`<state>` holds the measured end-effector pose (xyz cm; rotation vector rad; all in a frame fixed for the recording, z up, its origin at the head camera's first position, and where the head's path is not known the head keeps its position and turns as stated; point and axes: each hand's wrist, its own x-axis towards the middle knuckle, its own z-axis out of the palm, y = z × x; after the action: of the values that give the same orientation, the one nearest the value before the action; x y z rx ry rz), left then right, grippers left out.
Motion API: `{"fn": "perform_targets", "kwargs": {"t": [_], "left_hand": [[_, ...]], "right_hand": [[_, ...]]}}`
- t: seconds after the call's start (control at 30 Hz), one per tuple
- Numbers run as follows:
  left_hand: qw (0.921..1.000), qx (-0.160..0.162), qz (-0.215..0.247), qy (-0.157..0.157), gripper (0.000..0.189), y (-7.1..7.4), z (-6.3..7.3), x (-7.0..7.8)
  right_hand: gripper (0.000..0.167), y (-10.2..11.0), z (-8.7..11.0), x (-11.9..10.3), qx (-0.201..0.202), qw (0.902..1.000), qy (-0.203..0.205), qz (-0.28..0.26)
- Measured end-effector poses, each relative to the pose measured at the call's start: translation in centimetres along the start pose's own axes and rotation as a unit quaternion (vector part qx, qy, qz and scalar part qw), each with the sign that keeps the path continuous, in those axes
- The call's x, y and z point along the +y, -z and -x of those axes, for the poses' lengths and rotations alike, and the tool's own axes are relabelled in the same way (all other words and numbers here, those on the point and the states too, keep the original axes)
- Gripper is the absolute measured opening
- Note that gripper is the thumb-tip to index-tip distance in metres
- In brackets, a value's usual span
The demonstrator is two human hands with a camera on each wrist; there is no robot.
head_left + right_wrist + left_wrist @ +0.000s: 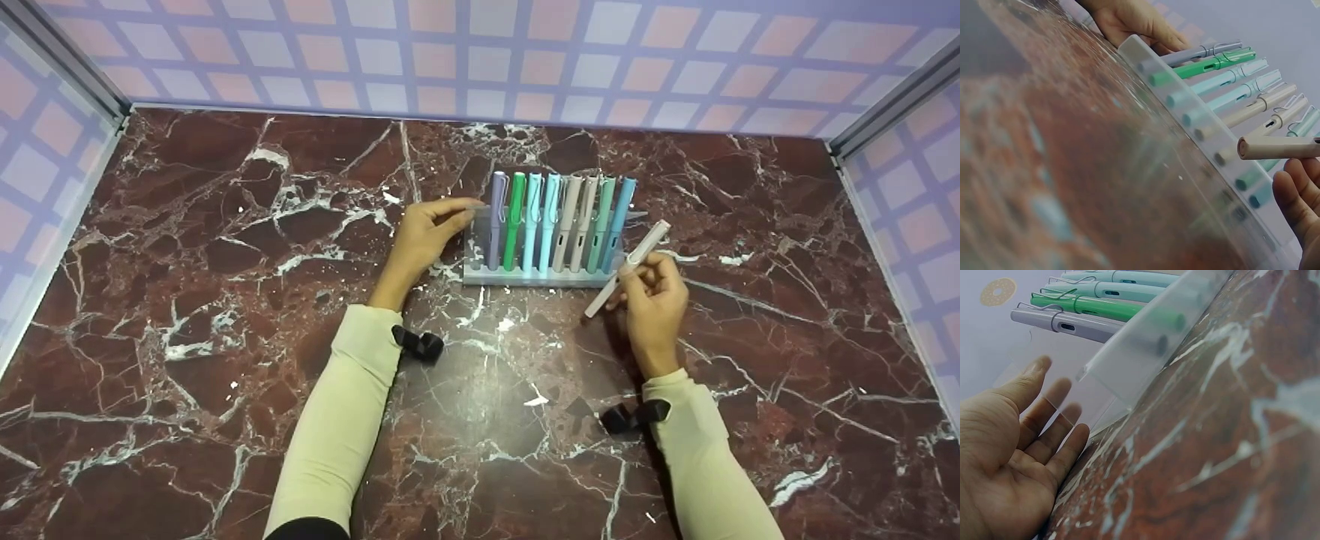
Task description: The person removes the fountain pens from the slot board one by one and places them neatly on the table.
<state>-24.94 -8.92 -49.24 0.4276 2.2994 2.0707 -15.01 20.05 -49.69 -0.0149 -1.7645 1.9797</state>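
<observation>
Pinching a pale pen (649, 242), the right hand (654, 304) is beside the clear rack (525, 280); the left hand (424, 236) grips its edge.

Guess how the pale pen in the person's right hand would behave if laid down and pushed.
The pale pen is probably stiff, since it runs straight past both sides of the right hand. Its round end suggests it could roll. It may slide too, as its surface looks smooth.

Stretches both sleeved forearms (330, 427) forward, well apart, pinching with the extended left hand (426, 231) and gripping between thumb (636, 289) and curled fingers (666, 268) of the right hand (657, 296).
</observation>
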Motion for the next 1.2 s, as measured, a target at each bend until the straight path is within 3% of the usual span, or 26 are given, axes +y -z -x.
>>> {"fn": "perform_targets", "kwargs": {"t": [0.6, 0.77, 1.2], "left_hand": [[1.0, 0.0, -0.005, 0.007, 0.02, 0.1, -0.1, -0.4], [0.9999, 0.0, 0.0, 0.011, 0.022, 0.1, 0.1, 0.1], [0.9999, -0.001, -0.011, 0.013, 0.02, 0.2, 0.0, -0.4]], "right_hand": [[0.01, -0.8, 0.7, -0.2, -0.014, 0.999, -0.022, 0.037], [0.009, -1.0, 1.1, -0.3, -0.026, 0.9985, -0.028, 0.04], [0.008, -1.3, 1.2, -0.1, -0.038, 0.9988, -0.011, 0.029]]}}
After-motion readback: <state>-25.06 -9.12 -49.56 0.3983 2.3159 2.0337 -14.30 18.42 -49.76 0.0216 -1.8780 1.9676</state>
